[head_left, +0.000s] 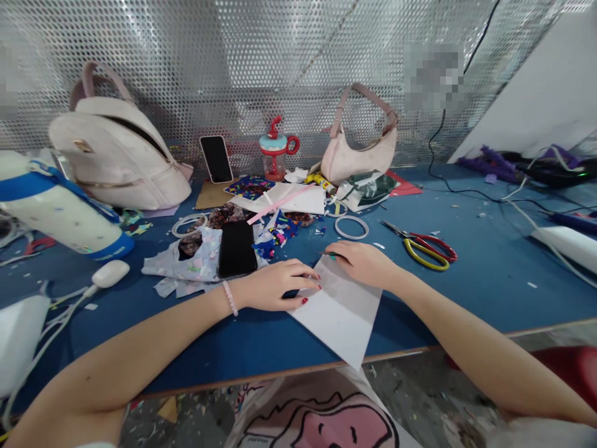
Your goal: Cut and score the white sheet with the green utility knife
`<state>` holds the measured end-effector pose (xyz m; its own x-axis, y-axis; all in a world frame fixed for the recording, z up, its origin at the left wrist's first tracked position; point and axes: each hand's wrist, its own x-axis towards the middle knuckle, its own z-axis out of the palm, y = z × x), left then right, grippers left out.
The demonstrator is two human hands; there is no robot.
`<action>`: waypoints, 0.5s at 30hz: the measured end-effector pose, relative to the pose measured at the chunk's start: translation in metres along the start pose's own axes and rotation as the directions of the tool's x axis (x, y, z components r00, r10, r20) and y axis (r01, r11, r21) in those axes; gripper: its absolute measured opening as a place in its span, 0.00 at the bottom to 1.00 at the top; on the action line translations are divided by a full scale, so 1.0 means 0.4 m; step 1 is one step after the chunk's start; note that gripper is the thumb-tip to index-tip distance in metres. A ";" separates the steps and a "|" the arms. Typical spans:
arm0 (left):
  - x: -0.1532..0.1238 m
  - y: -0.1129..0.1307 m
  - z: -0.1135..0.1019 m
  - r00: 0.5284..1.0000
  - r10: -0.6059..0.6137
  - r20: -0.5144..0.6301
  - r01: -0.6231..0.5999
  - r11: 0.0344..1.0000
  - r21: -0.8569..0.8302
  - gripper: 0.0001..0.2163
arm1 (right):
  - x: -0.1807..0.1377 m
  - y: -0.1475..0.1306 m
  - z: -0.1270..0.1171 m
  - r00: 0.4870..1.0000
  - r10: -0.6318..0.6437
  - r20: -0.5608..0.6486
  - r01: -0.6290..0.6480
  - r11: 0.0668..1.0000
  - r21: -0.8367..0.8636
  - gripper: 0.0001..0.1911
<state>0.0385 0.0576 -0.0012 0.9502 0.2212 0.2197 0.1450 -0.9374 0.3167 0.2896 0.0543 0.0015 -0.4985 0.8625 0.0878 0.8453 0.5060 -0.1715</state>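
Pale printed garment (321, 417) nearest cam, up against near edge of blue desk (466, 292). White paper (349, 305) lay flat on desk btwn both hands, slanted, one corner poking just past near edge; angle prob. suited R hand's reach to far end.

L hand (280, 283): palm down, fingers parted, loosely bent, fingertips at paper's L edge; gripped nothing I could see. Prob. placed to steady the sheet. R hand (361, 261): fingers pinched on small tool (326, 254), teal bit + thin dark tip pointing L, over paper's far end. From my end couldn't tell what tool was, nor if tip touched paper. Hands apart.

Scissors (426, 246) lay beyond R wrist, blades angled away, prob. parked within reach. Black phone (237, 249) sat on lt-blue fabric scraps (196, 264) just past L wrist. Backpack (121, 149), red-handled cup (274, 158) & handbag (359, 149) stood at back by mesh wall (280, 50), prob. so near side served for handwork.
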 end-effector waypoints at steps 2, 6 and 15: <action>-0.001 -0.001 0.000 1.000 -0.003 0.000 0.003 1.000 -0.003 0.13 | 0.000 0.000 0.000 1.000 -0.003 -0.007 0.003 1.000 0.006 0.17; 0.000 -0.001 0.000 1.000 -0.006 -0.001 0.006 1.000 -0.008 0.13 | 0.001 0.000 0.000 1.000 -0.007 -0.020 0.007 1.000 0.016 0.17; 0.002 0.000 -0.002 1.000 -0.013 0.012 0.014 1.000 -0.006 0.13 | 0.000 -0.001 0.001 1.000 -0.013 -0.021 0.013 1.000 0.001 0.18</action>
<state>0.0389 0.0578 -0.0003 0.9513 0.2307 0.2045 0.1561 -0.9325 0.3256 0.2892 0.0542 0.0010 -0.5048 0.8561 0.1109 0.8389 0.5168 -0.1711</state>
